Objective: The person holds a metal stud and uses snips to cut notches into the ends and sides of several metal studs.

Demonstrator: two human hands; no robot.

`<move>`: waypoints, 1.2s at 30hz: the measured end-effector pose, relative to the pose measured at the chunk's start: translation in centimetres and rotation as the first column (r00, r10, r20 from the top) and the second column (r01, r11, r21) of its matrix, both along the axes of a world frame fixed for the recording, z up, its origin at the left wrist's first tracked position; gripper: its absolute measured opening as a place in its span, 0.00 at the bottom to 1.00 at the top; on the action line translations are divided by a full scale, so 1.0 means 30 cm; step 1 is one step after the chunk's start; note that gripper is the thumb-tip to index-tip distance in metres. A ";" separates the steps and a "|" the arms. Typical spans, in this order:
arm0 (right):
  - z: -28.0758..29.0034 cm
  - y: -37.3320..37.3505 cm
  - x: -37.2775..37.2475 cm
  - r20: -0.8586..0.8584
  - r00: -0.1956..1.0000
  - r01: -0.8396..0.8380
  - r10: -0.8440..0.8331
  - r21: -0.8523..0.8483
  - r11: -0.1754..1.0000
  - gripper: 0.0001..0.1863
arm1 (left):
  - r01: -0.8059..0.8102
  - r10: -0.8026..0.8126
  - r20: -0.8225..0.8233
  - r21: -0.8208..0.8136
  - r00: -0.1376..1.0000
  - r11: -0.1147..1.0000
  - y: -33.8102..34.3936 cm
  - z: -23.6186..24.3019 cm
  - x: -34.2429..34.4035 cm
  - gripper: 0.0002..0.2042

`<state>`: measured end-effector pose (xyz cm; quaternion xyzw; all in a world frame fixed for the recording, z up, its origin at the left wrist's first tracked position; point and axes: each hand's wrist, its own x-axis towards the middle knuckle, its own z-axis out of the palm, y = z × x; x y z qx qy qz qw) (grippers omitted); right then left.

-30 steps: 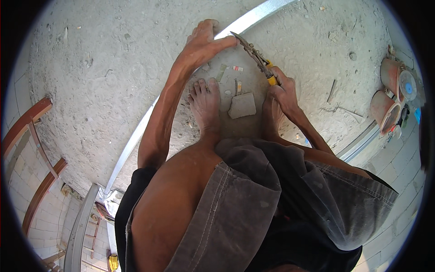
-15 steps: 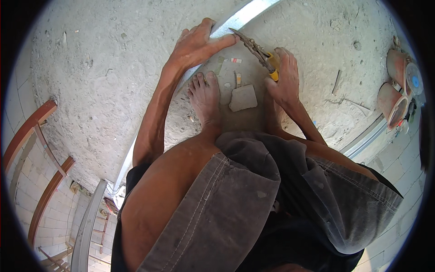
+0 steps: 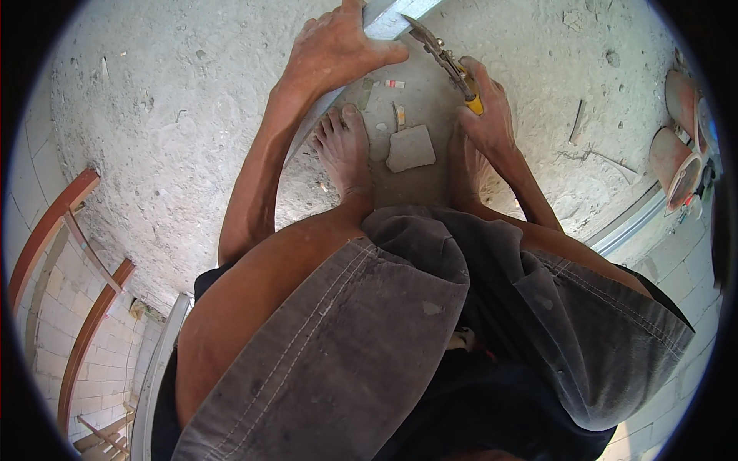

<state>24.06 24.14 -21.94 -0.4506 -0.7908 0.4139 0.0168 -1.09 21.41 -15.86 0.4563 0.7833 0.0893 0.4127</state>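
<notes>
A long silvery metal channel (image 3: 390,24) runs slantwise over the dusty ground in front of me. My left hand (image 3: 332,48) grips it from the left, the thumb pointing right across its near side. In my right hand (image 3: 490,115) is a pair of tin snips (image 3: 440,55) with yellow handles, the fingers wrapped round the grips. The snips' jaws point up and left, their tip at the right edge of the channel. Whether the tip touches the metal I cannot tell. Part of the channel is hidden behind my left hand and forearm.
A flat grey slab piece (image 3: 411,148) lies between my bare feet, near a lighter (image 3: 400,115) and small scraps. Reddish buckets (image 3: 676,165) and more metal channels (image 3: 634,223) stand or lie at the right. Red-brown metal frames (image 3: 50,223) are at the left by a block wall.
The snips have turned more upright, and their tip has moved up along the channel's edge. My hands, feet and the ground sit slightly higher in the picture.
</notes>
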 end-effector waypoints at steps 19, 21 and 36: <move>-0.040 -0.015 -0.021 -0.033 0.996 -0.080 0.081 0.023 0.997 0.34 | -0.030 0.031 0.013 -0.062 0.999 0.998 -0.031 -0.006 -0.037 0.35; -0.052 -0.016 -0.020 -0.063 0.990 -0.119 0.128 0.129 0.985 0.33 | -0.026 0.026 -0.008 -0.066 1.000 0.997 -0.033 -0.004 -0.036 0.35; -0.101 0.008 -0.030 -0.038 0.985 -0.161 0.171 0.180 0.970 0.32 | -0.042 0.042 -0.033 -0.020 0.999 0.999 -0.040 -0.016 -0.047 0.35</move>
